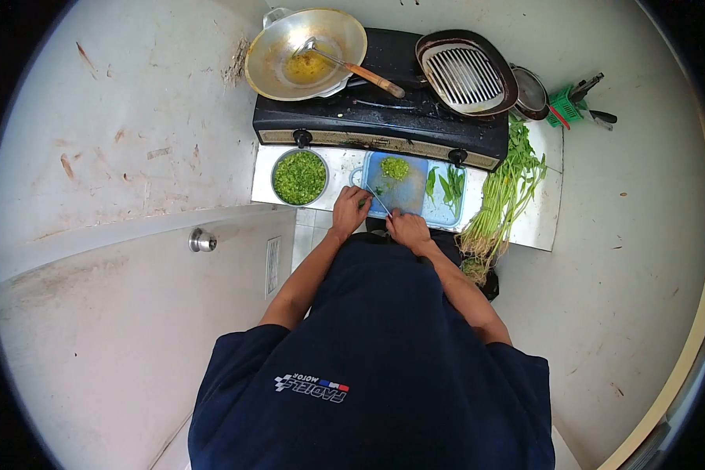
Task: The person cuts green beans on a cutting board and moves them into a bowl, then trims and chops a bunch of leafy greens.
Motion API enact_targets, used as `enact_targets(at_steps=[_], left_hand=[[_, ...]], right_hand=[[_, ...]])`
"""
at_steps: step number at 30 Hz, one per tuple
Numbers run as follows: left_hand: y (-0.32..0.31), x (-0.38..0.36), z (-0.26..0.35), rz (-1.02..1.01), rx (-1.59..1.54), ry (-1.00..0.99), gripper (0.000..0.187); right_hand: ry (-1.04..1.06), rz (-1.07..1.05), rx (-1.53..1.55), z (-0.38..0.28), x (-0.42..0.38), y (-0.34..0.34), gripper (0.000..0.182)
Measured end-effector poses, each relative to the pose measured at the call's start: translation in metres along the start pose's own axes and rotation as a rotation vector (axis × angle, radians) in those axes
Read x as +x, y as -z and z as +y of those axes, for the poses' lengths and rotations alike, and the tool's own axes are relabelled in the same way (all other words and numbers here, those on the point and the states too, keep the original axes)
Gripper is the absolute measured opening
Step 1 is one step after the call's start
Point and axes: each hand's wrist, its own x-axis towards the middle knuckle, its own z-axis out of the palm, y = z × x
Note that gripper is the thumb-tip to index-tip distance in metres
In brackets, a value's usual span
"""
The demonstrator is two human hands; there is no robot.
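My right hand [409, 231] is closed around the handle of a knife [380, 202]. Its thin blade slants up and left over a blue cutting board [407, 205]. Close by the blade, the curled fingers of my left hand [351, 210] press on a small bunch of green leaves, mostly hidden under them. A little heap of chopped greens [395, 168] lies at the top of the board. To its right, whole green leaves [451, 186] rest in a light blue tray [461, 205]. A round metal bowl [274, 182] full of chopped greens [300, 178] stands left of the board.
Behind the board stands a black gas stove [384, 125]. It bears a wok [262, 63] with a wooden-handled ladle [372, 78] and a grill pan [503, 63]. Long-stemmed greens with roots [503, 192] lie at right, below a green utensil basket [562, 106]. Walls enclose both sides.
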Motion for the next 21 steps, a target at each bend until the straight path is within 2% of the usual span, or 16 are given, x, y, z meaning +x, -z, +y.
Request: enact_targets(at_steps=[4, 13, 21], left_hand=[[-0.002, 0.000, -0.002, 0.003, -0.001, -0.013, 0.010], [-0.005, 0.001, -0.002, 0.012, -0.006, 0.014, 0.008], [-0.006, 0.002, -0.003, 0.014, -0.019, 0.056, 0.007]], right_hand=[[-0.039, -0.060, -0.010, -0.002, 0.002, 0.000, 0.035], [0.061, 0.070, -0.009, 0.005, 0.010, -0.012, 0.036], [-0.035, 0.016, 0.006, 0.005, 0.001, -0.004, 0.038]])
